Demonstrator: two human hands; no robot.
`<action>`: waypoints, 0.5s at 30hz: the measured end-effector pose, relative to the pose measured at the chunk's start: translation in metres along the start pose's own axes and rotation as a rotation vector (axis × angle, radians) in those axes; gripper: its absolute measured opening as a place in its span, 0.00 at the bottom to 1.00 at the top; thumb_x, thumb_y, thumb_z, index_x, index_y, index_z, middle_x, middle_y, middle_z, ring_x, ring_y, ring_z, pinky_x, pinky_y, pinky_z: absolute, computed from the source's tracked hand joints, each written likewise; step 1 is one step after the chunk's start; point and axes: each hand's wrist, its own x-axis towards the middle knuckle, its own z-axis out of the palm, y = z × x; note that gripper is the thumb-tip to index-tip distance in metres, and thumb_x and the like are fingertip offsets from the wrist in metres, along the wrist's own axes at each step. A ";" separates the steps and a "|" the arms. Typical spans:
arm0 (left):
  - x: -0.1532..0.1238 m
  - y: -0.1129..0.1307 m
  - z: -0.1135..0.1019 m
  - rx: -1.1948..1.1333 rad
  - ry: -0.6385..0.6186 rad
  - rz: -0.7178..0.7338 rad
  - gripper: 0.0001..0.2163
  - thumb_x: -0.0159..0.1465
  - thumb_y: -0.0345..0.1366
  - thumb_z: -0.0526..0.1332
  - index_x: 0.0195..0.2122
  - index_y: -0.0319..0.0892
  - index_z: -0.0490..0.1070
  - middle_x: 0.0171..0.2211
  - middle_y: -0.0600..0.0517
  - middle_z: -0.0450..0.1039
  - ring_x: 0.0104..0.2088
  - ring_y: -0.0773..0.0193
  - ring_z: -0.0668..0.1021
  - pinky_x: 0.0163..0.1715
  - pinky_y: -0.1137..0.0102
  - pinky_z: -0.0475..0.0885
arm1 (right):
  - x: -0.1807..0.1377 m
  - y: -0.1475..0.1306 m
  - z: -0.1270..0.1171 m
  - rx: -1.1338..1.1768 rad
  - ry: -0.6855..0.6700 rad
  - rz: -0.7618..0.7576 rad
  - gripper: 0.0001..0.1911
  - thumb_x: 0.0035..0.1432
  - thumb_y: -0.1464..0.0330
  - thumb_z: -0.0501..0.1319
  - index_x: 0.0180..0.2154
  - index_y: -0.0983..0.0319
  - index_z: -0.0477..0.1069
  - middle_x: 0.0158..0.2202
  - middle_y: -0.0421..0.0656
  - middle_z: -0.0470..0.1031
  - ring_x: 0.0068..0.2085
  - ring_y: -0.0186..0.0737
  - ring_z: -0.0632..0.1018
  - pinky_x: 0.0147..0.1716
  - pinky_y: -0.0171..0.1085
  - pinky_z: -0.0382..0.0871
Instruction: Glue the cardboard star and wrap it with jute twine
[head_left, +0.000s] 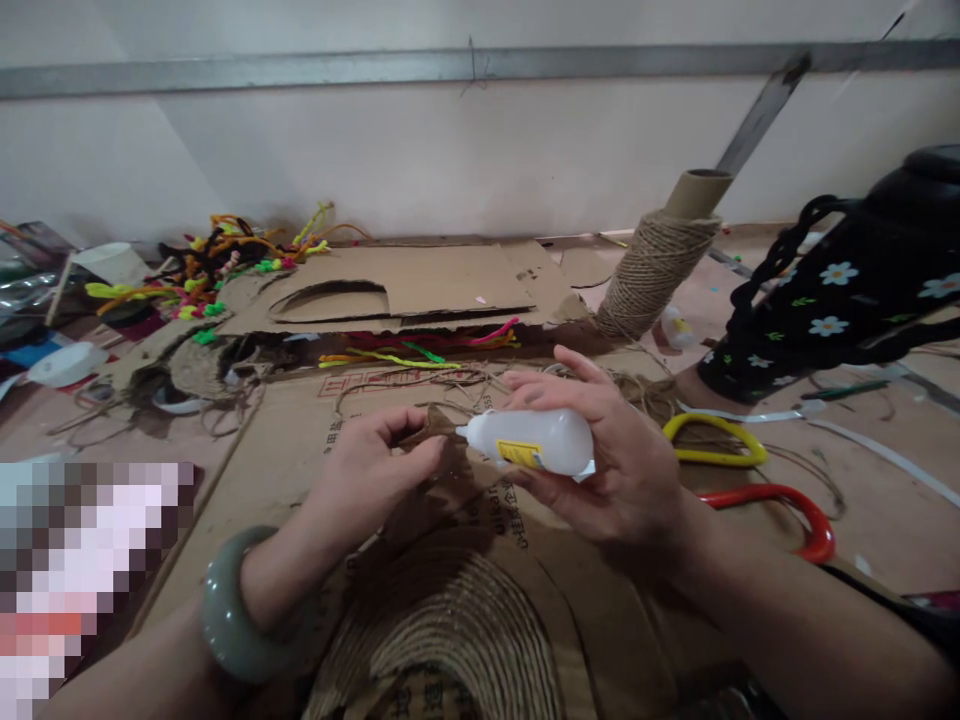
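Since string (517, 620) covers only part of the cardboard (292, 440), bare patches left, looks partway done, right hand (630, 480) gripping bottle (555, 435) above it, nozzle (460, 432) at brown scrap (437, 422) pinched in left hand (367, 480).

A bottle (541, 440) was held mid-frame above a cardboard sheet (281, 475), on which twine rows (499, 605) were laid, lower centre. At upper right, a spool (660, 262) was placed left of a flask (832, 290); pipe cleaners (225, 250) were heaped upper left.

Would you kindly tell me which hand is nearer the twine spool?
Right: the right hand is in front of the twine spool, the left hand farther left.
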 end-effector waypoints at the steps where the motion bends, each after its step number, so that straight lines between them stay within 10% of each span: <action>1: 0.000 0.000 0.000 -0.001 0.006 0.001 0.06 0.52 0.37 0.62 0.26 0.39 0.72 0.21 0.55 0.69 0.22 0.69 0.68 0.22 0.75 0.62 | 0.000 0.000 0.000 -0.002 0.005 0.001 0.21 0.50 0.65 0.64 0.45 0.60 0.61 0.39 0.44 0.78 0.46 0.43 0.78 0.58 0.49 0.58; 15: -0.001 -0.003 -0.002 -0.050 0.003 -0.021 0.06 0.53 0.37 0.63 0.26 0.39 0.72 0.22 0.55 0.70 0.22 0.70 0.68 0.22 0.75 0.62 | -0.001 0.001 -0.001 0.015 -0.004 0.040 0.21 0.49 0.66 0.65 0.44 0.60 0.62 0.39 0.44 0.78 0.47 0.43 0.78 0.59 0.49 0.57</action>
